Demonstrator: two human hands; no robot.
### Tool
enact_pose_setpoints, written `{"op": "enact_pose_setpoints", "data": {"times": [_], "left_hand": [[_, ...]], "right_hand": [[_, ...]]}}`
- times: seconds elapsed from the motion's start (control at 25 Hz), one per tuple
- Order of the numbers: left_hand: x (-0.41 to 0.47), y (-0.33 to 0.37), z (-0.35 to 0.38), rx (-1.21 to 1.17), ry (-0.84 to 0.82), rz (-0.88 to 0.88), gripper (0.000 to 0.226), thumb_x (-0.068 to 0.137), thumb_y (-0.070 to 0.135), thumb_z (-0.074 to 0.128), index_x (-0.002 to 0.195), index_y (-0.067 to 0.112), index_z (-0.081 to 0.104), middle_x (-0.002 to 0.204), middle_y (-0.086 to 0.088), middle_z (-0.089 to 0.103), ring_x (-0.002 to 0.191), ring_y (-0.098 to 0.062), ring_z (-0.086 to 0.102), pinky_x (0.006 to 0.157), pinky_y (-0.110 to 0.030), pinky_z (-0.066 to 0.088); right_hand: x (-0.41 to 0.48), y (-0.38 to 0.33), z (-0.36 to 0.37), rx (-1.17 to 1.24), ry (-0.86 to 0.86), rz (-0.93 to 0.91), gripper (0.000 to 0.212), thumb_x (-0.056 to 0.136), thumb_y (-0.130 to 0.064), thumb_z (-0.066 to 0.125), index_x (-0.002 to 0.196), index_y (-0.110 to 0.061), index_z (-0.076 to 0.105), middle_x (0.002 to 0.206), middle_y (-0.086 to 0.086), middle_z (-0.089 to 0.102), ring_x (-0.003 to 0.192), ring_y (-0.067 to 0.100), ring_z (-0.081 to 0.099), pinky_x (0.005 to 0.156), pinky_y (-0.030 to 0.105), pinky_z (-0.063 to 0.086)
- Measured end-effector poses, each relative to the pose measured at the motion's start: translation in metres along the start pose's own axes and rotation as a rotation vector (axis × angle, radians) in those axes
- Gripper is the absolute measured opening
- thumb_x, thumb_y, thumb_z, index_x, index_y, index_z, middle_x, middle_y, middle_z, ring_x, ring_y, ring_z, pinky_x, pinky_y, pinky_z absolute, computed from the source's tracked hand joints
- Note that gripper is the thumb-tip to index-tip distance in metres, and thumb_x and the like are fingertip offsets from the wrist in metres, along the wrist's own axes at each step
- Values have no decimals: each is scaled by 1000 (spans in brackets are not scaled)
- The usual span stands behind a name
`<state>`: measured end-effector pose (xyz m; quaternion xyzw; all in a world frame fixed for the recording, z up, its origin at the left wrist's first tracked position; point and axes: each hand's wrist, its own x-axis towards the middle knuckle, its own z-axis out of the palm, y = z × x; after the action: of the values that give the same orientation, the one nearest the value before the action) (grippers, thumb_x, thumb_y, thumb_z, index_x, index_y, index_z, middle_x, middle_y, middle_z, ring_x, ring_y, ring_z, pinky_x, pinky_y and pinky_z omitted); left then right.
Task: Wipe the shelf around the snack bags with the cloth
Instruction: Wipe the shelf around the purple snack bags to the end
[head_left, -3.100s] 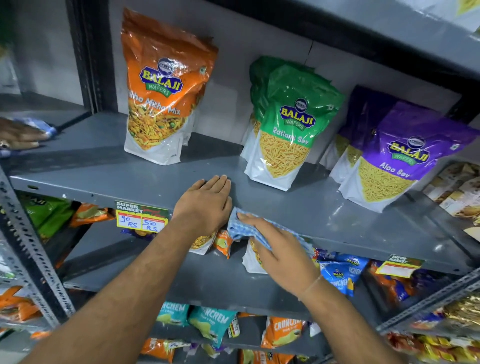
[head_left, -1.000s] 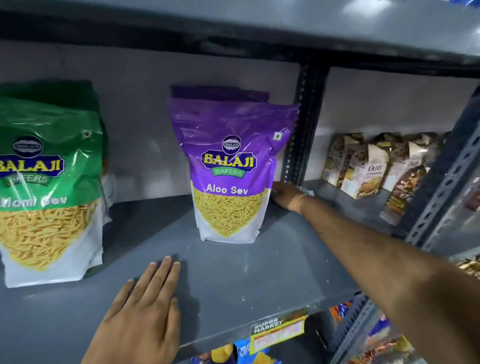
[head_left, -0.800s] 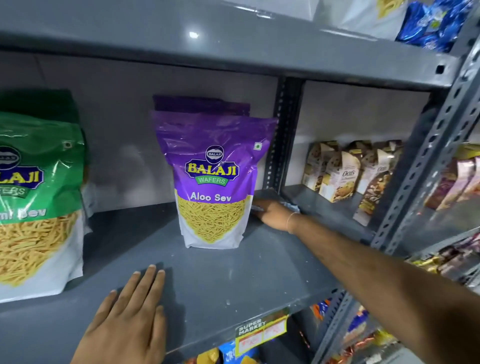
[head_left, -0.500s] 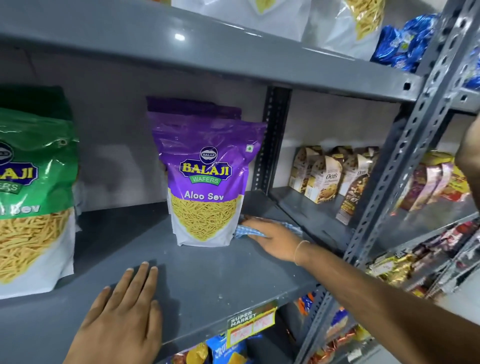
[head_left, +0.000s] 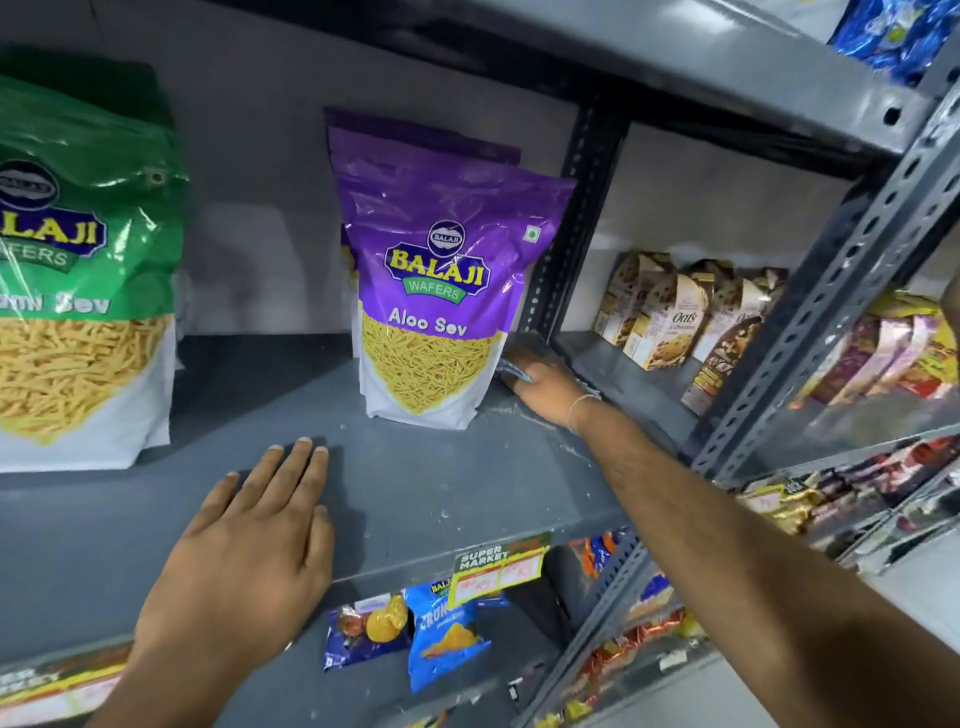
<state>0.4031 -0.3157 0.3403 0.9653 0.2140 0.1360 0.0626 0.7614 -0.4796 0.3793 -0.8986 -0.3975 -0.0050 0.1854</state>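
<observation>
A purple Aloo Sev bag (head_left: 441, 270) stands upright on the grey shelf (head_left: 415, 483), with a second purple bag behind it. At the far left stands a green sev bag (head_left: 78, 270). My right hand (head_left: 545, 387) lies on the shelf just right of the purple bag, pressing the blue checked cloth (head_left: 511, 370) down; only a small edge of the cloth shows under the fingers. My left hand (head_left: 244, 545) rests flat on the shelf's front edge, fingers apart, holding nothing.
A perforated upright post (head_left: 582, 208) stands behind my right hand. Oats packets (head_left: 670, 322) sit on the neighbouring shelf to the right. A slanted post (head_left: 831, 291) crosses the right side. A price tag (head_left: 498, 566) hangs on the shelf edge; small snack packs lie below.
My right hand with the cloth has slid back along the shelf beside the purple bag, toward the rear post. The left hand has stayed flat on the shelf front.
</observation>
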Motion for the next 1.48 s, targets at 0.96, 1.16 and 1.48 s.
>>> {"op": "enact_pose_setpoints", "data": {"times": [0.96, 1.16, 1.48], "left_hand": [[-4, 4, -11, 11, -35, 22, 78, 92, 47, 4, 160, 17, 29, 168, 0, 28, 156, -18, 25, 126, -43, 22], [-5, 6, -12, -3, -51, 23, 82, 89, 49, -7, 164, 21, 12, 172, 4, 10, 159, -15, 8, 129, -39, 10], [-5, 7, -12, 2, -51, 37, 82, 89, 49, -4, 164, 20, 13, 172, 2, 13, 159, -17, 10, 129, -40, 10]], "right_hand": [[-119, -14, -9, 264, -103, -186, 50, 101, -5, 52, 146, -24, 49, 155, -10, 45, 144, 2, 38, 119, 19, 27], [-92, -11, -17, 335, -25, -74, 50, 100, 2, 49, 144, -20, 52, 149, -4, 52, 140, 10, 46, 120, 28, 32], [-118, -35, -13, 247, -122, -176, 47, 102, -6, 51, 145, -24, 50, 152, -15, 45, 145, -1, 34, 119, 15, 25]]}}
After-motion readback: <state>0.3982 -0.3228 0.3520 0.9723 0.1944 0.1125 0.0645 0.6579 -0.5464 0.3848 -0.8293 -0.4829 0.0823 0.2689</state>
